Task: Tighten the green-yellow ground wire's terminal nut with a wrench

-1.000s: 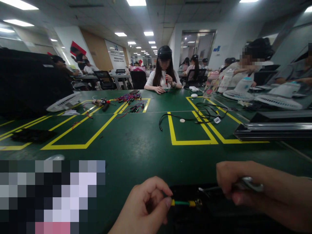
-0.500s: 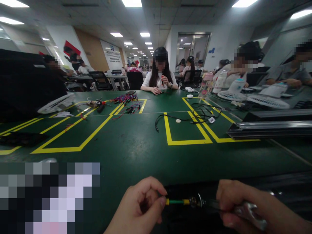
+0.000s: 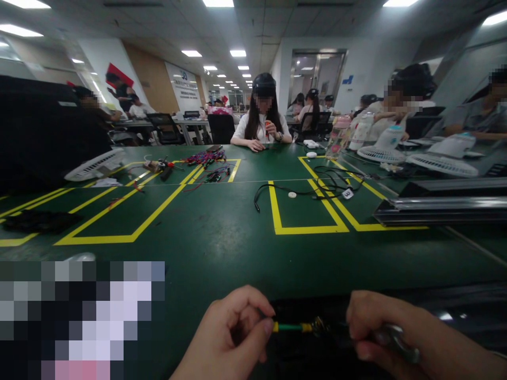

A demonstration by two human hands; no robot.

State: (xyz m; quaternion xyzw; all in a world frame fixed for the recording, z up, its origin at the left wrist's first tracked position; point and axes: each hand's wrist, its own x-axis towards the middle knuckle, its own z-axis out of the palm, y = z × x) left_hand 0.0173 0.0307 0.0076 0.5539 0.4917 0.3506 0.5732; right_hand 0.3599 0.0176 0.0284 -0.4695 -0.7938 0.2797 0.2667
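- Left hand (image 3: 225, 335): fingers curled closed, pinching one end of a short green wire with yellow ends (image 3: 289, 327).
- Right hand (image 3: 390, 332): closed around a chrome-handled hand tool (image 3: 396, 338), its exact type unclear.
- Tool tip: at the wire's far yellow end, beside a small metal part (image 3: 318, 324); contact cannot be told.
- Wire: held in the air above a black mat (image 3: 317, 359), between both hands.
- Green workbench (image 3: 206, 258): marked with yellow tape outlines (image 3: 309, 230); a coiled black cable (image 3: 317, 189) lies ahead.
- Across the bench: a seated co-worker (image 3: 261, 126).
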